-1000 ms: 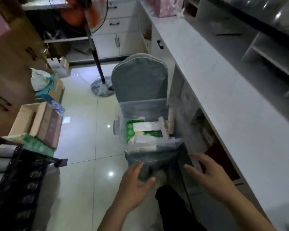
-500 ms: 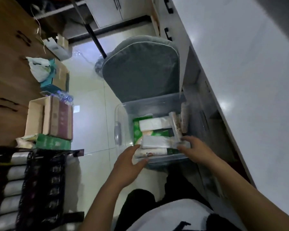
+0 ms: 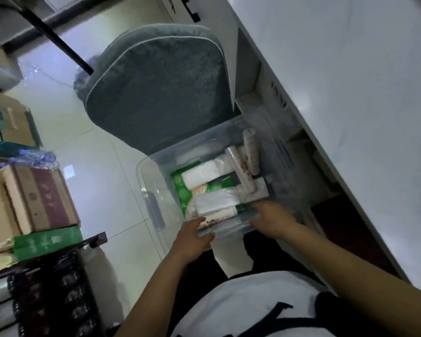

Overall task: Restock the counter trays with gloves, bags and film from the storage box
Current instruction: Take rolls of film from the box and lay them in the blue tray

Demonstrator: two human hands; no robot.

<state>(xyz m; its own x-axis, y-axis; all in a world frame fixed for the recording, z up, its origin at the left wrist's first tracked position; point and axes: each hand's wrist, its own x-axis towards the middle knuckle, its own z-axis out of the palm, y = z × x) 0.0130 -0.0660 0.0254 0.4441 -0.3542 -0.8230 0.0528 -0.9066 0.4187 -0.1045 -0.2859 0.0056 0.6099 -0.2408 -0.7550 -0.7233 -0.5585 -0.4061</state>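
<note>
Clasping the storage box (image 3: 147, 181), left hand (image 3: 192, 238) and right hand (image 3: 271, 220) curl fingers (image 3: 194, 223) over its rim.

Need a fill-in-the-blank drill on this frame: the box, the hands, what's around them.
1. The left hand and right hand both touch the clear ___.
2. The box sits on the ___.
3. The pack under the white rolls is ___.
4. The white counter lies to the box's ___.
Missing words: box; floor; green; right.
</note>
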